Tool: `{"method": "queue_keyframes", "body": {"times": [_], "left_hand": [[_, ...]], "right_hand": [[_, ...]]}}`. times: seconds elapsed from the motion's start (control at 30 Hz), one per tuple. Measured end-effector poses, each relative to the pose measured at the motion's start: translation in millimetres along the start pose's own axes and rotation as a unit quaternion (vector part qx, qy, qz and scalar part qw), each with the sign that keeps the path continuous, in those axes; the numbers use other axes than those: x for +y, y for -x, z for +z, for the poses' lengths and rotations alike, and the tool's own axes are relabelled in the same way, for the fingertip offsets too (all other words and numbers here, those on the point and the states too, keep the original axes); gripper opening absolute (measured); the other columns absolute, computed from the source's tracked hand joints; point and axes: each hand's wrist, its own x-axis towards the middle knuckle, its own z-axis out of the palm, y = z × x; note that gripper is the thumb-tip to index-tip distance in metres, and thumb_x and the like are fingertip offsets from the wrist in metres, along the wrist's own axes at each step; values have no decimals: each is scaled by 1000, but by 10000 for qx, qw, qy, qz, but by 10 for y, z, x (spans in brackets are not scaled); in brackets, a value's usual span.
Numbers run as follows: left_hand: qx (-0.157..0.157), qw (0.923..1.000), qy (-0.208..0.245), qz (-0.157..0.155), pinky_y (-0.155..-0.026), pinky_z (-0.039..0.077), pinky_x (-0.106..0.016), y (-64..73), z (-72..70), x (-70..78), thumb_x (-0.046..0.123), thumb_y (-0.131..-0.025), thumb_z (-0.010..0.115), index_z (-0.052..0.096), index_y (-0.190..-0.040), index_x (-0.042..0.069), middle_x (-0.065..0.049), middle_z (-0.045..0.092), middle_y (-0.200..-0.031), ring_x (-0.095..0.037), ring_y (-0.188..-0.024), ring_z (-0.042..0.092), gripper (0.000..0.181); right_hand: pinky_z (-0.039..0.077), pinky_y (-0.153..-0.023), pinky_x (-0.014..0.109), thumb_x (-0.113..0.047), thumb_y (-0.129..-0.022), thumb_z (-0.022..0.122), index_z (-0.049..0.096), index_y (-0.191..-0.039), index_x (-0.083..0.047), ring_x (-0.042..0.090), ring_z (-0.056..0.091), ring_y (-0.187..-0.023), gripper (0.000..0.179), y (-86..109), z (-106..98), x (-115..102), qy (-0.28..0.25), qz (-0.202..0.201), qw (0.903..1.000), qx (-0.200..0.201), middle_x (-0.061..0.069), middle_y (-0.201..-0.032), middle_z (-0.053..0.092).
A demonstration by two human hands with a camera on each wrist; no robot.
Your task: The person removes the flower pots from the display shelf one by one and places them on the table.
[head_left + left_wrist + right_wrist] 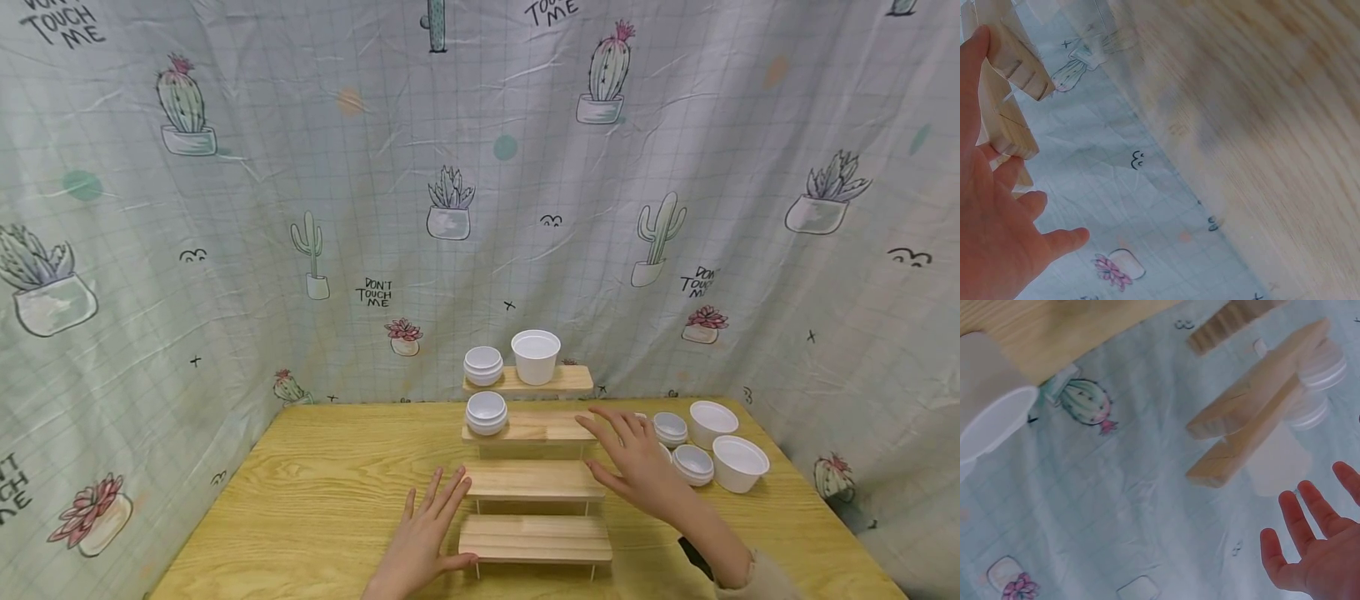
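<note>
A stepped wooden display stand [536, 540] with several tiers is in the middle of the table. My left hand [422, 537] is at its left side, fingers spread, fingertips right at the ends of the lower tiers. In the left wrist view the left thumb [974, 59] lies against a tier's end. My right hand [637, 458] hovers by the right end of the upper tiers, fingers spread and holding nothing. On the top tier stand a small round white jar [483, 367] and a larger white tub [536, 358]. Another round jar [487, 414] sits on the left end of the tier below.
To the right of the stand, white tubs [739, 464] and small round jars [692, 465] are grouped on the wooden table [337, 467], partly behind my right hand. A cactus-print curtain [480, 275] hangs at the back and sides. A dark object [694, 557] lies under my right forearm.
</note>
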Motion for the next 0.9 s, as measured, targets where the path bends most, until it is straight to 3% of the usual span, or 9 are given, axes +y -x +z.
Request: {"method": "queue_keyframes", "body": {"times": [0.1, 0.3, 0.43, 0.7, 0.9], "left_hand": [[-4, 10000, -44, 3, -91, 30, -68, -2, 3, -1, 62, -65, 61, 23, -143, 17, -2, 23, -149, -36, -133, 25, 97], [-105, 9999, -19, -38, -92, 29, -68, 0, -2, 1, 62, -66, 61, 22, -143, 18, -3, 23, -149, -36, -134, 23, 97], [-3, 10000, -73, 3, -91, 30, -68, -4, -2, -3, 63, -65, 61, 24, -142, 16, -3, 24, -148, -36, -133, 24, 97], [160, 9997, -185, 91, -89, 32, -68, -6, 6, -5, 64, -65, 59, 26, -141, 15, -5, 27, -147, -36, -132, 26, 97], [134, 9997, -187, 99, -89, 32, -68, -5, 8, 2, 64, -66, 57, 26, -141, 14, -4, 24, -148, -37, -132, 27, 96]], "right_hand": [[36, -77, 45, -47, -92, 33, 50, -125, -10, 28, 48, -101, 52, -81, 19, -63, -14, -88, 10000, 7, 14, -122, 49], [37, -79, 44, -41, -90, 46, 50, -125, -11, 26, 47, -102, 47, -226, 41, -182, -118, -302, 9995, 52, 12, -126, 48], [36, -80, 43, -43, -91, 42, 51, -124, -11, 25, 46, -104, 46, -329, 63, -263, -138, -401, 9991, 36, 11, -126, 48], [37, -85, 44, -39, -89, 48, 49, -125, -12, 24, 45, -105, 45, -527, 203, -396, -237, -627, 9977, -35, 10, -128, 46], [40, -83, 49, -31, -77, 67, 48, -127, -13, 27, 44, -113, 57, -661, 314, -478, -362, -607, 9974, -169, 11, -130, 46]]}}
